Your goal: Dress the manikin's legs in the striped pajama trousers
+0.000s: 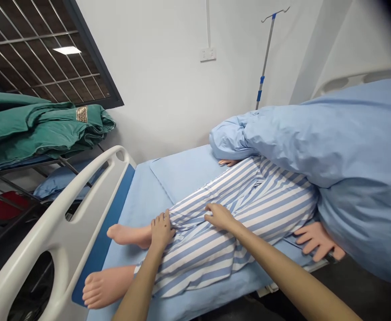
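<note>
A manikin in blue-and-white striped trousers (pixel 195 263) lies on its back on a bed. My left hand (pixel 162 229) is wrapped over the trouser hem at the ankle of the far leg, its thumb on the knee side. My right hand (pixel 221 216) grips the trouser fabric near the far knee with bent fingers; the cloth in its grasp is partly hidden. Bare feet (pixel 106 285) of the manikin point toward the footboard. A light blue cover or gown (pixel 315 138) lies over its upper body, and a manikin hand (pixel 317 240) sticks out at the near side.
The bed's white footboard (pixel 115 162) rises at the left. Light blue sheeting (pixel 182 165) covers the mattress. Folded green cloth (pixel 44 129) rests on a rack beyond the footboard. An IV pole (pixel 265 58) stands by the wall, near a socket (pixel 208 54).
</note>
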### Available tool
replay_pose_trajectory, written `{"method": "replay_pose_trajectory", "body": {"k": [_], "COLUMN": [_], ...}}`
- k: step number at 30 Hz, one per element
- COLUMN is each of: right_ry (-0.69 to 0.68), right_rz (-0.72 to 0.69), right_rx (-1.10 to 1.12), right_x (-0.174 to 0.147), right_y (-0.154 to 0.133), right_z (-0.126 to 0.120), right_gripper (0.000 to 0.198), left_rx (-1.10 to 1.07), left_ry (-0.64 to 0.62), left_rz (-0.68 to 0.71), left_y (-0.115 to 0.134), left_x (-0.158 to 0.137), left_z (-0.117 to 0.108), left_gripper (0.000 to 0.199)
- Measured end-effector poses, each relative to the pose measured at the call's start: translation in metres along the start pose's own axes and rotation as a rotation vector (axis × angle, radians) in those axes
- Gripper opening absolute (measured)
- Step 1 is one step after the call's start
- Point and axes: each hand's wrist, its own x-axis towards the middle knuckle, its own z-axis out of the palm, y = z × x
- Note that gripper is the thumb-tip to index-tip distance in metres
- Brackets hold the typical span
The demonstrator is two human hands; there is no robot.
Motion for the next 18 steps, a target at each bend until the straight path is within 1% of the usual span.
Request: {"method": "replay_pose_trajectory", "body": {"k": [3,6,7,8,10,14,16,18], "right_ry": [0.051,0.158,0.175,0.174,0.132,0.053,0.035,0.031], "right_rz": [-0.043,-0.123,-0.150,-0.170,-0.203,-0.306,-0.363,-0.386], "right_rx": [-0.051,-0.159,-0.194,-0.226,-0.278,-0.308,-0.283,-0.237], "right_x": [0.016,0.033,0.038,0.044,0.055,0.072,0.078,0.083], "right_y": [0.005,0.009,0.010,0.010,0.011,0.016,0.019,0.022], "right_z": [-0.002,-0.002,-0.002,-0.002,-0.002,-0.005,-0.007,-0.008], "right_gripper": [0.036,0.045,0.049,0.052,0.057,0.050,0.042,0.034], "left_rx": [0.092,0.121,0.122,0.119,0.112,0.079,0.071,0.077], "left_ry": [-0.048,-0.137,-0.167,-0.192,-0.225,-0.277,-0.286,-0.286], "left_rz": [-0.010,-0.018,-0.018,-0.014,0.003,0.043,0.059,0.067], "left_y": [-0.017,-0.029,-0.031,-0.033,-0.035,-0.038,-0.039,-0.039], "left_x": [0.002,0.006,0.008,0.009,0.011,0.011,0.010,0.009], "left_z": [0.006,0.004,0.003,0.001,-0.003,-0.011,-0.015,-0.017], "left_gripper": [0.061,0.063,0.064,0.063,0.061,0.055,0.054,0.054]}}
